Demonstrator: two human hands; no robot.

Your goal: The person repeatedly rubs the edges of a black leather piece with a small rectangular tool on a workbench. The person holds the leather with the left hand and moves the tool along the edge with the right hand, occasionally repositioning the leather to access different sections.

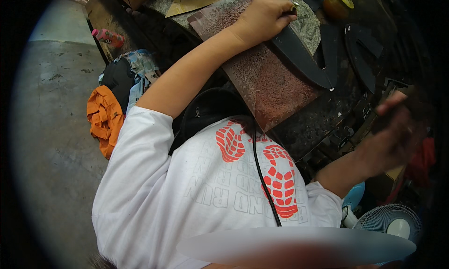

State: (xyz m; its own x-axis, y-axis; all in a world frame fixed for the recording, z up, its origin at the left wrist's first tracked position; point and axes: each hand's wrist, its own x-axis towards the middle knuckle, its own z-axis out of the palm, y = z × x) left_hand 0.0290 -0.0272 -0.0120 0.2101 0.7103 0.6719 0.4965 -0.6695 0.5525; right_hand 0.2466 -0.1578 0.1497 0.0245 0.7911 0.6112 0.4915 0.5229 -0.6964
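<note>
My left hand (266, 20) is closed above a worn reddish-brown board (280, 93), at the upper end of a black curved flat piece (299, 58). A small shiny metal bit shows by its fingertips; what the fingers grip is hidden. The curved piece lies partly on the board, its pointed end reaching over the right edge. Off to the right, my right hand (393, 136) is smeared by motion over the dark clutter, and its fingers cannot be made out.
More black cut pieces (360, 54) lie right of the board, with an orange-brown jar (337, 6) behind. A pink-capped bottle (108, 37) and orange cloth (105, 119) are at left. A fan (393, 222) stands at lower right. A black cord (262, 175) hangs down my shirt.
</note>
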